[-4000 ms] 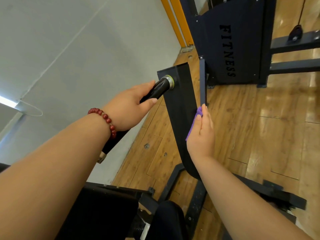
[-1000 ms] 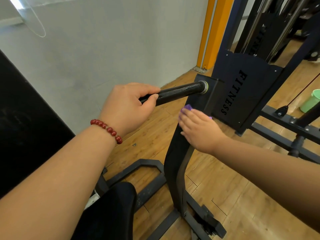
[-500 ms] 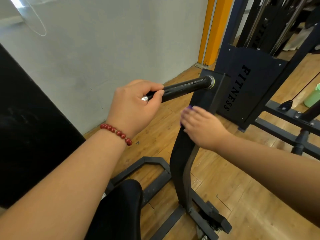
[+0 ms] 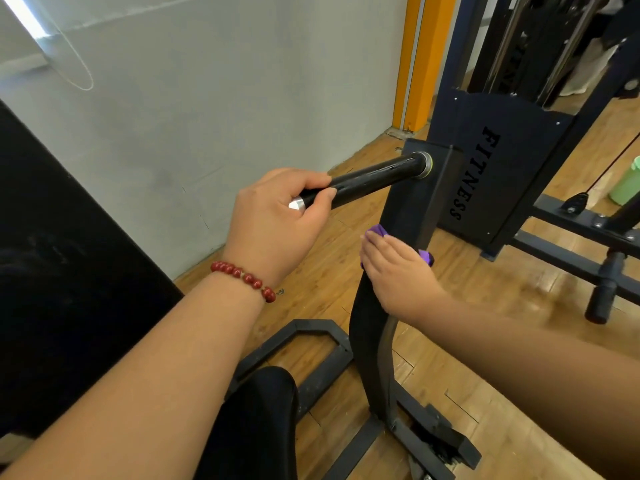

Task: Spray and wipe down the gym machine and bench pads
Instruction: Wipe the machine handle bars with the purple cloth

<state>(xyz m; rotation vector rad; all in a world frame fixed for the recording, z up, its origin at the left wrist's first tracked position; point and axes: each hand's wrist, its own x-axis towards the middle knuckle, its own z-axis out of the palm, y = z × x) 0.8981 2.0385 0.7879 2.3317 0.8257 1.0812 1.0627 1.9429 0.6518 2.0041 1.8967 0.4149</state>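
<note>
Your left hand (image 4: 277, 216) is clenched round the free end of the black handle bar (image 4: 374, 178) at centre frame, with the silver end cap showing between the fingers, as it did half a second ago. Just lower right, your right hand (image 4: 398, 278) presses the purple cloth (image 4: 379, 232) with flat fingers against the machine's black upright post (image 4: 369, 341). It has slid slightly down the post since then, and more cloth now shows. Behind stands the FITNESS panel (image 4: 502, 168), with a green cup (image 4: 628, 185) at the right edge.
</note>
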